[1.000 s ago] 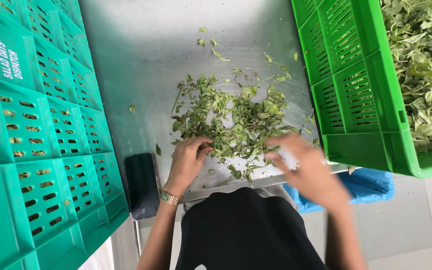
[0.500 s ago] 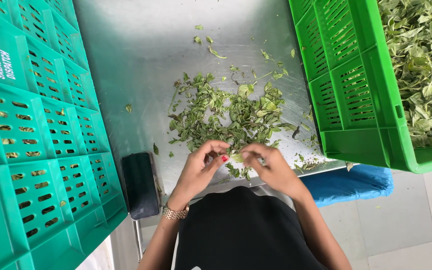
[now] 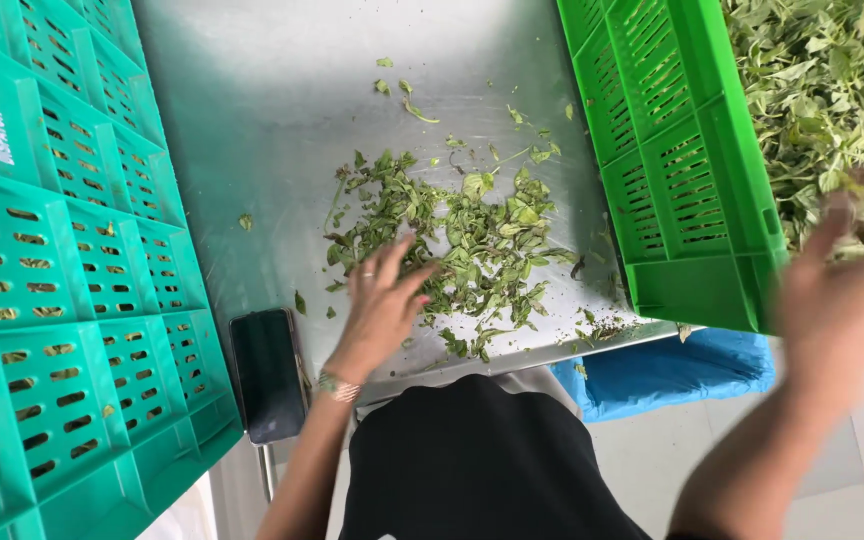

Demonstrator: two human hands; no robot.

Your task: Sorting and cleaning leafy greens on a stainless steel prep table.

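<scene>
Two hands: left hand (image 3: 382, 300) spread flat on leaves (image 3: 462, 240) near the bench (image 3: 282, 90) front edge; blurred right hand (image 3: 847, 285) over the crate (image 3: 687, 190), grip unclear.

My left hand (image 3: 384, 300) on leaf pile (image 3: 462, 240), steel table (image 3: 282, 90); right hand (image 3: 842, 290), blurred, over green crate (image 3: 692, 190).

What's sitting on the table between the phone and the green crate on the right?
In the head view, the left hand and the pile of loose green leaves lie between the phone and the right-hand green crate.
</scene>
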